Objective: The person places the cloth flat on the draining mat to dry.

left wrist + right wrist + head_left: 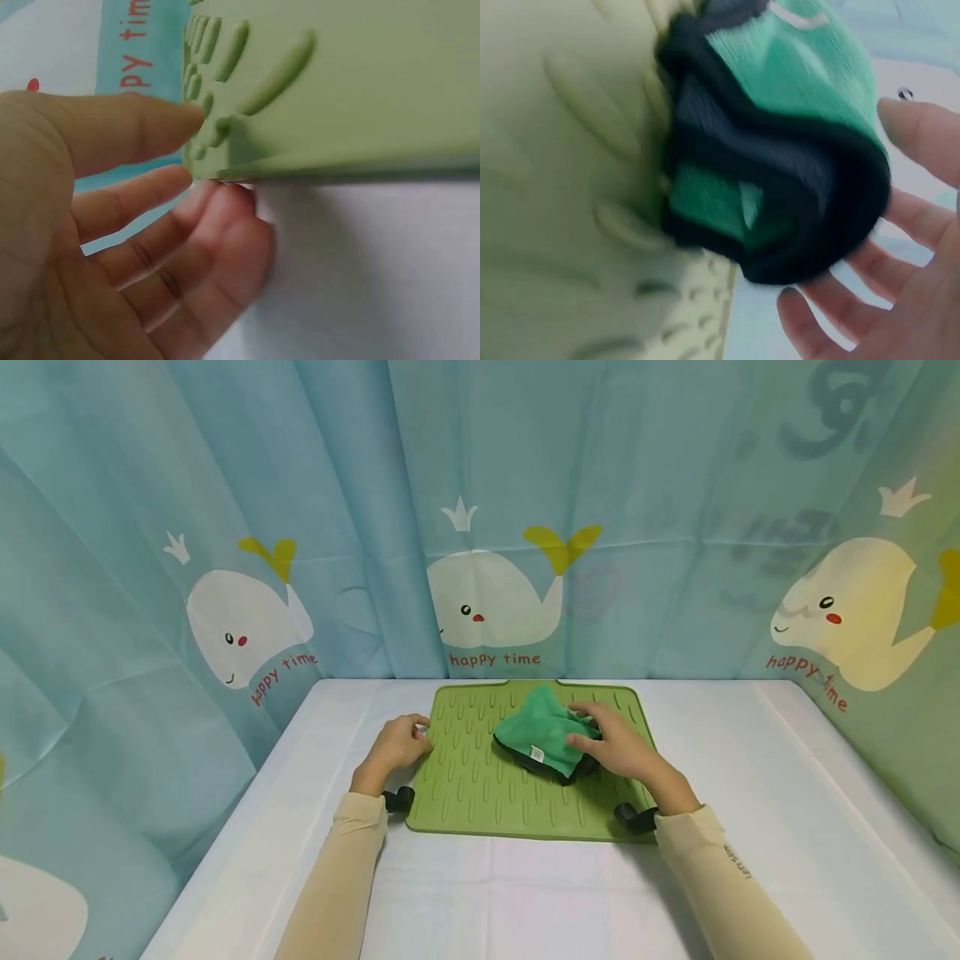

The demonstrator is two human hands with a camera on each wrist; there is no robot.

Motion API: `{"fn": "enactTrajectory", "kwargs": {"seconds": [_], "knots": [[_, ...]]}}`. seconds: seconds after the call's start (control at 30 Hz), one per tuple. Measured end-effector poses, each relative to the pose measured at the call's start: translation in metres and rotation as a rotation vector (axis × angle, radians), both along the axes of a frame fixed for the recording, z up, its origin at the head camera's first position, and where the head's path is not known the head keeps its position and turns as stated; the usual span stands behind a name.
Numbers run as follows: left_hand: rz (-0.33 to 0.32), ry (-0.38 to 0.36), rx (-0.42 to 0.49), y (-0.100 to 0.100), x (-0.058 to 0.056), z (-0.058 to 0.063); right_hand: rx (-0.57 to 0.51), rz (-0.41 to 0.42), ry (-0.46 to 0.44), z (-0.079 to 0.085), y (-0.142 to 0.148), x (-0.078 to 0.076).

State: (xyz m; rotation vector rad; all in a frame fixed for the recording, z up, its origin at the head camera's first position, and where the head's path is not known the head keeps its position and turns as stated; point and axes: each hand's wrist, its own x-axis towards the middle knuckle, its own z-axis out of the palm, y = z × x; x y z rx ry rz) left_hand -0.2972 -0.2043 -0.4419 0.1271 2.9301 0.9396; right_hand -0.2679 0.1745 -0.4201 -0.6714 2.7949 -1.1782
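A green fabric item (pixel 542 731) with black trim and a small white label lies bunched on the olive-green ridged mat (pixel 465 793). In the right wrist view, the green fabric item (pixel 795 75) shows its black border and a dark-edged opening. My right hand (pixel 621 745) is at its right side with fingers spread; the right wrist view shows the hand (pixel 915 247) beside the black border, and contact is unclear. My left hand (pixel 393 747) is at the mat's left edge. Up close, the left hand (pixel 135 247) has its thumb above that edge and its relaxed fingers by the underside.
A white-covered table (pixel 480 902) lies under the mat. Behind and at both sides hangs a blue curtain (pixel 660 460) printed with whales. Black wrist straps (pixel 636 818) with small protruding parts sit near the mat's front corners.
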Motion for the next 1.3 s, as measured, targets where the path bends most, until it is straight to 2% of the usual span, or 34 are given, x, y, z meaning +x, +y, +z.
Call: {"fn": "enactTrajectory", "kwargs": {"seconds": [0.13,0.3,0.47,0.67,0.97,1.1,1.3], "knots": [[-0.01,0.022,-0.04,0.003,0.003,0.007,-0.007,-0.02,-0.032,0.006,0.017,-0.002],[-0.03,0.046,-0.04,0.014,0.007,0.019,-0.005,-0.066,-0.037,0.01,0.039,-0.006],[-0.086,0.082,-0.041,0.032,0.011,0.024,0.031,-0.083,-0.048,0.011,0.056,-0.007],[-0.157,0.126,-0.048,0.054,0.015,0.023,0.086,-0.044,-0.075,0.006,0.063,-0.008],[-0.266,0.199,-0.091,0.082,0.023,0.016,0.085,-0.002,-0.081,-0.009,0.058,-0.011],[-0.274,0.24,-0.169,0.09,0.025,0.011,0.091,0.013,-0.08,-0.012,0.053,-0.011],[-0.285,0.388,-0.33,0.097,0.028,0.009,0.087,0.008,-0.086,-0.012,0.047,-0.009]]}}
